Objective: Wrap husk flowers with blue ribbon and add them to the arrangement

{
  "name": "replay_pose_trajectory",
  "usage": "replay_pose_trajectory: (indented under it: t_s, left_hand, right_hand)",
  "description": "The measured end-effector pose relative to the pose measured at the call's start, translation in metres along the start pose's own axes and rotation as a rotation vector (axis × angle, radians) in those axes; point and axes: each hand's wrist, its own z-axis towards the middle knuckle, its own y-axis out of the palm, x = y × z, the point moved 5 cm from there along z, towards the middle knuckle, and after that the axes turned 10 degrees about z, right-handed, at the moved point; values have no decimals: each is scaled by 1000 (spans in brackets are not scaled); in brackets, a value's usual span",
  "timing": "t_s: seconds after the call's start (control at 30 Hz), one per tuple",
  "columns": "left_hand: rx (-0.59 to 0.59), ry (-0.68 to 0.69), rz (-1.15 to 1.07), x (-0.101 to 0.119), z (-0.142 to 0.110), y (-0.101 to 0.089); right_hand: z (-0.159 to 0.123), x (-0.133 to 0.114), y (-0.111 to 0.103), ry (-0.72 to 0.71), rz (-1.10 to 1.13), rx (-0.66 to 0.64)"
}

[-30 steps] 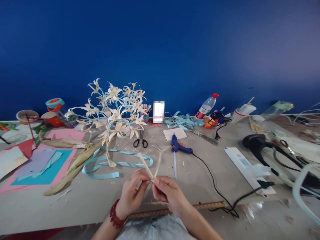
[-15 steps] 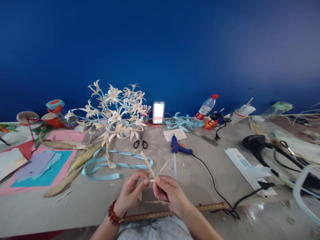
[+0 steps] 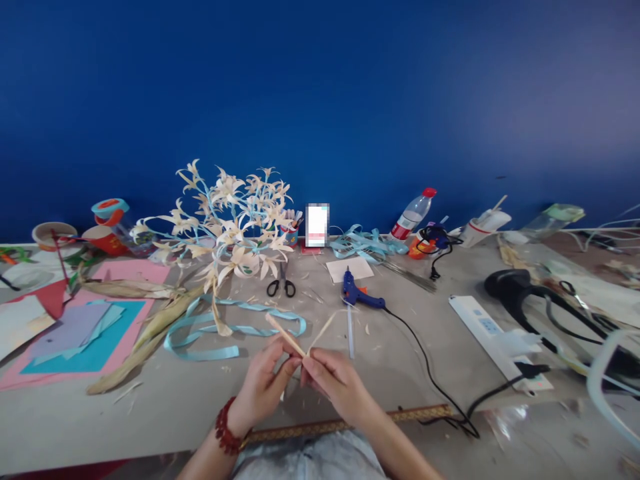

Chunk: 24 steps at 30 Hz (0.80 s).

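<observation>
Low over the front of the table, both hands meet at the fingertips around pale husk strips (image 3: 286, 335). One thicker, rolled-looking strip sticks up to the left, and a thin one (image 3: 323, 330) angles up to the right. My left hand (image 3: 270, 377), with a red bead bracelet at its wrist, is closed in a pinch on them. My right hand (image 3: 335, 380) pinches the strips where they cross. The fingers hide that crossing. Beyond the hands are a light blue ribbon (image 3: 227, 351), black-handled scissors (image 3: 281, 287) and a blue glue gun (image 3: 361, 295).
White flowers (image 3: 230, 230) on blue stems stand at the back left. Dry husks (image 3: 150, 340) and coloured paper (image 3: 90, 333) lie left. A power strip (image 3: 493, 340) and black cords are right. A bottle (image 3: 413, 217) leans by the blue wall. A braided-looking tan band (image 3: 420, 413) runs along the front edge.
The fingers have shifted around the strips and drawn closer together again after parting slightly. The thicker strip now tilts further left; the thin one has swung about on the right.
</observation>
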Motion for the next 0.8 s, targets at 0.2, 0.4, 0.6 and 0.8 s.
replay_pose_trajectory:
  t_s: [0.2, 0.4, 0.6, 0.8]
  left_hand:
    - [41, 136, 66, 6, 0, -7]
    - [3, 149, -12, 0, 1, -8]
    - [-21, 111, -70, -10, 2, -5]
    - [-40, 86, -21, 0, 4, -8]
  right_hand:
    - [-3, 8, 4, 216, 369, -3]
    - [-9, 11, 6, 352, 599, -101]
    - [-12, 12, 9, 429, 686, -151]
    - [-8, 10, 2, 229, 366, -27]
